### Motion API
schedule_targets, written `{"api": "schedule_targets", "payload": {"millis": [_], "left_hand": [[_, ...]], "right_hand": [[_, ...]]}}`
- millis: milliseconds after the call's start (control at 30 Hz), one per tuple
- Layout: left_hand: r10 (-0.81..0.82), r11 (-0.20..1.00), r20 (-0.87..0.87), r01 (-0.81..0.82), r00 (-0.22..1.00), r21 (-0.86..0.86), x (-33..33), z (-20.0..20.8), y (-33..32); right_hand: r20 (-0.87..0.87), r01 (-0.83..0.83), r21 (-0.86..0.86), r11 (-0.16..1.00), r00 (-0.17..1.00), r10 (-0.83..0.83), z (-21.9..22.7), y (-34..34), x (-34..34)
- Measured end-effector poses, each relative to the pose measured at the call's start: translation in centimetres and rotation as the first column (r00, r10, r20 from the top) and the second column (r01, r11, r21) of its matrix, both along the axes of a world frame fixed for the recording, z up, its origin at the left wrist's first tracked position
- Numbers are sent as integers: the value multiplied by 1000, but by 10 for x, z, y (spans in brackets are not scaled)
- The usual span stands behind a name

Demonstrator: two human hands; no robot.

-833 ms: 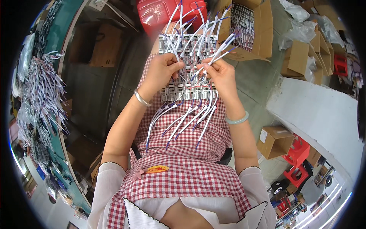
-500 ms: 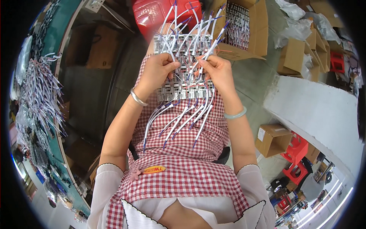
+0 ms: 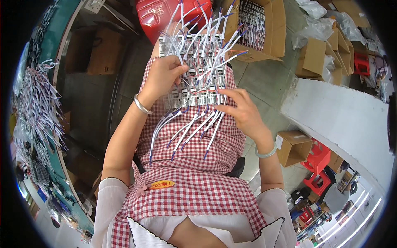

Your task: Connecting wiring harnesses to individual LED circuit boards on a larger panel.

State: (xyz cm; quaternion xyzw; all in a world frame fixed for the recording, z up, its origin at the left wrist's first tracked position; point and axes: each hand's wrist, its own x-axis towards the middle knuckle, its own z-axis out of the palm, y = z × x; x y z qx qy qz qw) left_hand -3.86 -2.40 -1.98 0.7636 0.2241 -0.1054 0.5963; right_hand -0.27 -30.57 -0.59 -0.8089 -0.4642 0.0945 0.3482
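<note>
Head view: grey floor flanks our apron and its lettered yellow badge. Silver modules lie across our lap; our left hand pinches a white wire; our right hand, fingers apart, meets their edge.

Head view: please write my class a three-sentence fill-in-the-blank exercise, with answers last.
1. The wires draped over the checked apron are mostly ____ in colour.
2. The bangle nearest the left hand is ____-coloured.
3. In the picture, the right hand appears ____ (higher or lower) than the left hand.
Missing words: white; silver; lower.
</note>
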Motion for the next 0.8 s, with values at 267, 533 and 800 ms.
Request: {"api": "schedule_targets", "payload": {"millis": [267, 533, 800], "left_hand": [[-26, 999, 44, 24, 999, 48, -2, -6, 3], [-20, 999, 37, 19, 999, 39, -2, -1, 0], [-34, 998, 35, 32, 999, 55, 0, 1, 0]], "right_hand": [[137, -108, -154, 982, 982, 129, 8, 3, 14], [-35, -102, 67, 993, 994, 104, 3, 9, 32], [-494, 332, 280, 901, 855, -161, -27, 36, 51]]}}
